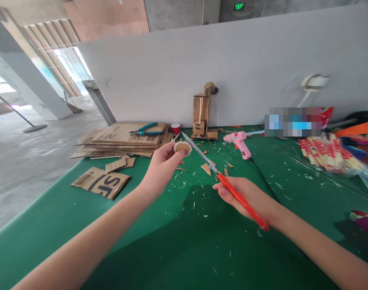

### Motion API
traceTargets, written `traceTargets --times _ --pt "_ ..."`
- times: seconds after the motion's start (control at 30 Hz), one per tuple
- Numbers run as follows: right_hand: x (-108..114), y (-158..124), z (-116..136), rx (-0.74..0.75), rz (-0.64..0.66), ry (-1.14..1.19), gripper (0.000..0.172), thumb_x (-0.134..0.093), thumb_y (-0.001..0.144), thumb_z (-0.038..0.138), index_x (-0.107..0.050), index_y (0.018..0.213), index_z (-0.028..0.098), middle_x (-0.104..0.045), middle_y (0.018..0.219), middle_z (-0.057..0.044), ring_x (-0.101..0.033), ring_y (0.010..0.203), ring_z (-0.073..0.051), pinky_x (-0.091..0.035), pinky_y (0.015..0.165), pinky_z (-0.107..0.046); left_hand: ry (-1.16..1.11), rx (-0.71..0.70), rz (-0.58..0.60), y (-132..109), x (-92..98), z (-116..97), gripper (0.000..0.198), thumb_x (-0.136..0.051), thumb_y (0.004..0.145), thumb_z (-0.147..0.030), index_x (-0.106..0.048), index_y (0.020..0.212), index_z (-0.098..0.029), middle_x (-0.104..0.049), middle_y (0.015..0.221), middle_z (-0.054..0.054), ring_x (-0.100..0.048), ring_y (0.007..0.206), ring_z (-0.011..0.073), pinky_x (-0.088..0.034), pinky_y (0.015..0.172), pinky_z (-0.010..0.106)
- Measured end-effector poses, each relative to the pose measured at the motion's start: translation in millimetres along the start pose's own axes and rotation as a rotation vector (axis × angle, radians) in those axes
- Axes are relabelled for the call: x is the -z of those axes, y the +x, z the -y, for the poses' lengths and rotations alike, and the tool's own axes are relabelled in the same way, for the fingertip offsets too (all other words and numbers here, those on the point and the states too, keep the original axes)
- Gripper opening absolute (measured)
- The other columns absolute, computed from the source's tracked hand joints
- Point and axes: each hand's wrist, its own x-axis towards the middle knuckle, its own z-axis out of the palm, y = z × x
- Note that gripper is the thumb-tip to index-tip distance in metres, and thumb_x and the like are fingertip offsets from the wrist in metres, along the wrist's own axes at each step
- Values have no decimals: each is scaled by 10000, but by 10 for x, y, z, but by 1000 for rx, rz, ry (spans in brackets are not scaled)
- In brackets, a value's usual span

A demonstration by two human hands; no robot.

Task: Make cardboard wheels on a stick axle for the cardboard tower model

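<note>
Head cam: L grip [163, 162] w/ pinched disc [183, 148], R grip [247, 194] round scissors [228, 185], scraps [206, 169] beyond.

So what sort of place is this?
Probably a craft workspace: a pink plastic glue gun, a stack of flat brown cardboard sheets, and a green-covered table strewn with small cardboard scraps.

My left hand [161, 167] and my right hand [250, 192] are bare, the fingers slim and rounded at the tips. My left forearm [96, 231] and my right forearm [319, 246] are likewise uncovered as far as the edge of view. Each is slender and smooth in outline, narrowest at the wrist and broadening gradually away from it.
</note>
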Motion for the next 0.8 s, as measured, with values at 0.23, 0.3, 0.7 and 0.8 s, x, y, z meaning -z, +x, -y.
traceTargets --times 0.23,0.3,0.7,0.8 --pt "-28 -3 -57 79 -6 37 438 -366 896 573 -569 848 188 -594 681 -42 -537 568 -159 -413 504 -287 -46 34 -83 25 -3 5 153 -633 770 -300 -642 845 -167 -633 806 14 -593 761 131 -434 653 235" --pt "-23 -1 -46 75 6 43 435 -364 897 570 -567 854 187 -599 692 -44 -540 572 -160 -418 508 -290 -45 29 -87 27 5 15 164 -641 771 -315 -647 849 -170 -625 789 7 -578 744 123 -428 646 230" --pt "-5 25 26 -130 -139 -160 528 -315 861 647 -527 657 209 -554 571 -25 -511 493 -164 -343 472 -279 -38 24 -94 46 39 41 175 -655 752 -358 -656 779 -186 -563 710 -19 -489 652 103 -379 606 231" --pt "42 117 4 -212 -179 -370 552 -332 841 671 -496 575 216 -527 497 -27 -505 456 -177 -314 467 -281 -76 42 -130 108 110 69 176 -659 742 -355 -643 776 -183 -551 709 -18 -499 660 104 -386 604 226"
